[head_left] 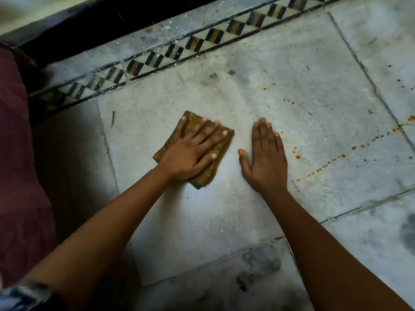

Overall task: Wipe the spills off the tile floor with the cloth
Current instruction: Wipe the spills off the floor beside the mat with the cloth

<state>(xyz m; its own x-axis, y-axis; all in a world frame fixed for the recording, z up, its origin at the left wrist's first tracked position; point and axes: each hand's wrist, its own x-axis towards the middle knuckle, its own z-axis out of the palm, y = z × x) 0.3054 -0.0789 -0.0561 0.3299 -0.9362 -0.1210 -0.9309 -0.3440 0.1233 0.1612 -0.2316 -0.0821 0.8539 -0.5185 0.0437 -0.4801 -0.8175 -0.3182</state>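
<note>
A folded brown-yellow cloth (pixel 224 141) lies flat on the pale marble tile floor (pixel 303 90) at centre. My left hand (pixel 190 151) presses down on it with straight, spread fingers. My right hand (pixel 266 156) rests flat on the bare tile just right of the cloth, fingers straight and together, not touching the cloth. A trail of orange spill drops (pixel 341 156) runs across the tile to the right of my right hand, from the lower middle up toward the right edge. Smaller orange specks (pixel 288 101) dot the tile farther back.
A patterned black-and-tan border strip (pixel 170 52) runs diagonally along the far side, with a dark wall base (pixel 89 21) behind it. Dark red fabric (pixel 15 142) fills the left edge. Dark smudges (pixel 261 260) mark the tiles near the bottom and lower right.
</note>
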